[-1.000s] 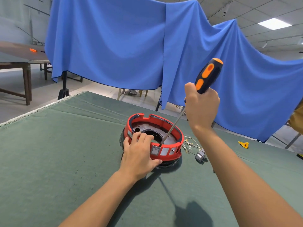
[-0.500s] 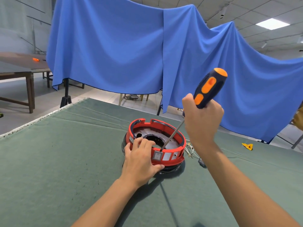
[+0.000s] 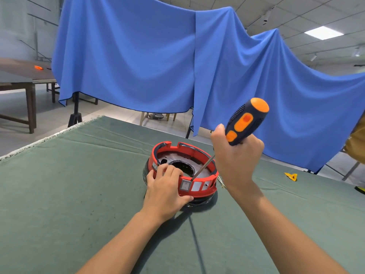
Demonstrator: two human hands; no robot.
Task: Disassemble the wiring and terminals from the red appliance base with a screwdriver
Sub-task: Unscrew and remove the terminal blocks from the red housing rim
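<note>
Head view: we are steadying the round red plastic appliance base [image 3: 197,187] on the green felt-covered table [image 3: 79,194], our left hand [image 3: 167,191] curling over its near-left rim and gripping it. Our right hand [image 3: 237,157], just right of the base, is clenching the black-and-orange-handled screwdriver [image 3: 244,123], its steel shaft slanting down inside the base's near rim, above the grey rocker switch [image 3: 185,185]. A small yellow piece [image 3: 291,176] is lying well right of the base.

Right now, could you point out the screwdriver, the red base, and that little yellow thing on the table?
screwdriver [image 3: 245,121], head view, on its black and orange handle.
red base [image 3: 197,185], head view, on its near outer wall beside the switch.
yellow thing [image 3: 291,176], head view, on its middle, lying on the green cloth.
</note>
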